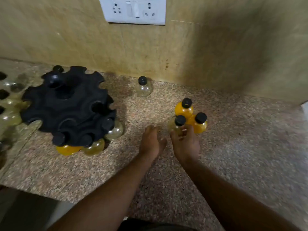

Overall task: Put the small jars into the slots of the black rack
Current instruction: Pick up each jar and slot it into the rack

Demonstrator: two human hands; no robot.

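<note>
Both bare forearms reach forward side by side. The left hand (pixel 152 142) lies flat, palm down, fingers together and loose. The right hand (pixel 185 144) stretches ahead, its fingers (pixel 182 132) slightly curled.

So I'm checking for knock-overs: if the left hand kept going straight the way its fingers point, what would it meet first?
Probably the pale jar that the right hand is touching, just ahead and to the right of the left hand. Depth is unclear; it might pass beside it over bare counter.
</note>
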